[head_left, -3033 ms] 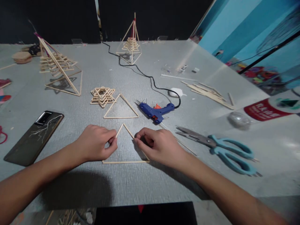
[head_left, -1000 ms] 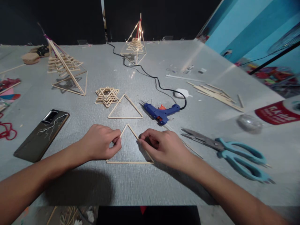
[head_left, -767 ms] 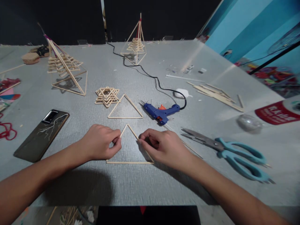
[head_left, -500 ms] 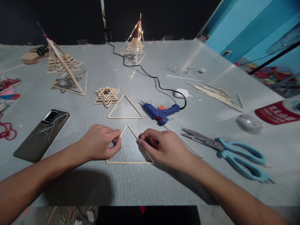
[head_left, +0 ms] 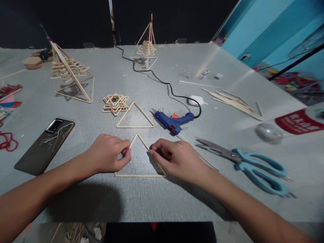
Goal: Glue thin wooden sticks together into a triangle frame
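Hands (head_left: 141, 157) unmoved, stick triangle (head_left: 140, 175) still pinched

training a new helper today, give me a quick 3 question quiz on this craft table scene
1. True or false: the left hand and right hand both pinch the near stick triangle.
2. Which tool lies right of the right hand? A scissors B pliers C ruler
3. What lies flat on the table to the left of the left hand?

Key: 1 true. 2 A, the scissors. 3 the phone.
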`<state>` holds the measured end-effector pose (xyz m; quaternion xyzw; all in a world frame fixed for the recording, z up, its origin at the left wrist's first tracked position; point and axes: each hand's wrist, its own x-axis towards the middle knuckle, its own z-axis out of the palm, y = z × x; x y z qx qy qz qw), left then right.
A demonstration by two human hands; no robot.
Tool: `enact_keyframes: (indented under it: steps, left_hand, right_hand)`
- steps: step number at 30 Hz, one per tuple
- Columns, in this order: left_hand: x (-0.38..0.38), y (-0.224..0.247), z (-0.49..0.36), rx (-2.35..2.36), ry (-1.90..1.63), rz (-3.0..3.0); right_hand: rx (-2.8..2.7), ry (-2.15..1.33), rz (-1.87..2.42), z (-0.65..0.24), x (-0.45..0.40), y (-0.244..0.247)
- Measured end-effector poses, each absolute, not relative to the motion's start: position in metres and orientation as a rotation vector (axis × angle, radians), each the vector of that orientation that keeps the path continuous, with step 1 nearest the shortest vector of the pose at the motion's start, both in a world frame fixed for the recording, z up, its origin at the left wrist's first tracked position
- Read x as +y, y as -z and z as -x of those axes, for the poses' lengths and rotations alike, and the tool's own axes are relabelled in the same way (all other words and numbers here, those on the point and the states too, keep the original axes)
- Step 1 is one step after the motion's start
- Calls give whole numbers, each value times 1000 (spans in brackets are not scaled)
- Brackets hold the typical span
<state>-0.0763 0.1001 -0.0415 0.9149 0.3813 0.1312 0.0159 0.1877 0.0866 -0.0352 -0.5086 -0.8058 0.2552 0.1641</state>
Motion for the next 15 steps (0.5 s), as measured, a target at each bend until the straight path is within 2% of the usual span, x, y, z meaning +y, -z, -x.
enact_keyframes:
  steps: [11,15]
  left_hand:
    - [100,40,74,1167,-435,-2838]
    - [99,39,74,1170,-437,-2836]
  right_hand:
    - [-2232,-728,1349,-189,85,39]
    - [-2102,-553,1128,-190,77,39]
